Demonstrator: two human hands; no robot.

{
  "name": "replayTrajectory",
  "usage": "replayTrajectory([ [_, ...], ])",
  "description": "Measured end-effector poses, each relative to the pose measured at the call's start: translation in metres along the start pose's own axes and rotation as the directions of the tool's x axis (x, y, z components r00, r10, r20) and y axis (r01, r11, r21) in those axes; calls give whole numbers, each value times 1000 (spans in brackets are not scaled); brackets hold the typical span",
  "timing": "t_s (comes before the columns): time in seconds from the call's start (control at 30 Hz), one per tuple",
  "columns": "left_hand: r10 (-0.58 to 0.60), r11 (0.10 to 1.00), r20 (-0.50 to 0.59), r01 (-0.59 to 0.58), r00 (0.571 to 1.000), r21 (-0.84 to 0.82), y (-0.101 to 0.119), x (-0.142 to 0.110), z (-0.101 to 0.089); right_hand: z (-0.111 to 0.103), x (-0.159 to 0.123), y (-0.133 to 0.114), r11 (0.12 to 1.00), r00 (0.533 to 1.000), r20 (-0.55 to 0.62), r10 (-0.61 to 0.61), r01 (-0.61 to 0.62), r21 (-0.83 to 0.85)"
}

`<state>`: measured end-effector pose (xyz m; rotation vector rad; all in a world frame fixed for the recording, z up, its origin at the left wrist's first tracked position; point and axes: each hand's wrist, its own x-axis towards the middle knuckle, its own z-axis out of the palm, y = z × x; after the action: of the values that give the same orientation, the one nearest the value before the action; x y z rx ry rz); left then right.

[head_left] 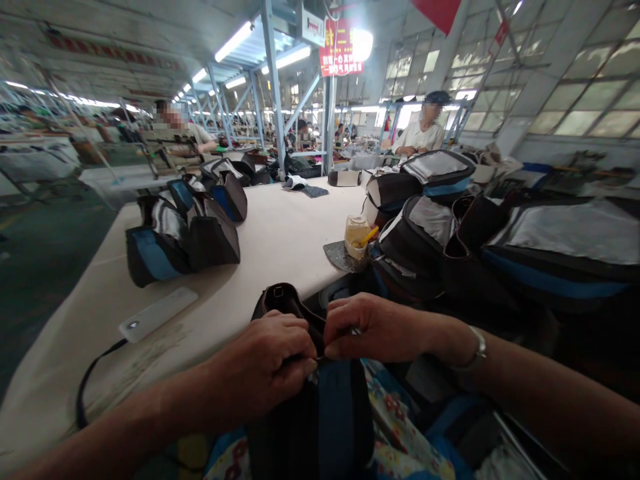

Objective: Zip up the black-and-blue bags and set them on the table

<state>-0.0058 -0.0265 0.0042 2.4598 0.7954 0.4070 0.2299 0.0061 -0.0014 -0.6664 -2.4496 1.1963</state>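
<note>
Head view: left hand (280, 353) and right hand (367, 327), fingers curled nearly closed, both pinching the rim of 1 black-and-blue bag (336, 413) by the table's (280, 227) near edge. Probably edge-working; next move likely needs steady grips. Pinch spots hidden by fingers; bag bottom cut off.

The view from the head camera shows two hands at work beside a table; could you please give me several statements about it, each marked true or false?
1. The left hand and right hand are both at the dark bag. True.
2. The bracelet is on the left wrist. False: the bracelet is on the right wrist.
3. Something yellow sticks out of the jar. True.
4. The white device lies on the floor. False: the white device lies on the table.
</note>
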Motion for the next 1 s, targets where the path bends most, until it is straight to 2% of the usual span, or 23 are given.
replayTrajectory([
  [0.07,8,1000,-6,-8,1000,1,2,3,0,-8,5,-6,999,992,118,32,-33,8],
  [0.13,3,1000,-15,-3,1000,-8,2,6,-2,-10,11,-16,992,981,164,100,-86,-89],
  [0.23,-92,989,-8,90,996,-120,-5,8,-9,-6,23,-33,910,993,53,102,-72,-409],
  [0.3,-171,951,24,171,985,-259,-14,5,-14,-4,34,-39,861,996,-34,79,-85,-501],
  [0.37,-189,905,61,198,980,-376,-26,-3,-17,-5,44,-35,931,995,5,100,-92,-353],
  [0.43,-184,877,42,184,982,-444,-39,-15,-19,-9,50,-23,994,992,99,76,-67,-91],
  [0.53,-196,853,-38,151,980,-499,-54,-33,-24,-14,55,-1,990,995,100,-5,-9,140],
  [0.63,-195,849,-35,151,980,-506,-59,-43,-34,-9,57,13,980,991,74,-108,93,173],
  [0.77,-227,807,109,250,968,-535,-50,-42,-46,8,61,16,961,971,28,-238,231,155],
  [0.87,-312,790,184,362,932,-495,-36,-36,-44,20,62,15,955,969,-39,-246,249,162],
  [0.93,-363,820,174,403,915,-406,-30,-33,-38,24,61,14,958,974,-63,-217,225,180],
  [1.0,-395,815,145,418,907,-401,-26,-31,-31,25,59,14,963,984,-67,-164,175,207],
])
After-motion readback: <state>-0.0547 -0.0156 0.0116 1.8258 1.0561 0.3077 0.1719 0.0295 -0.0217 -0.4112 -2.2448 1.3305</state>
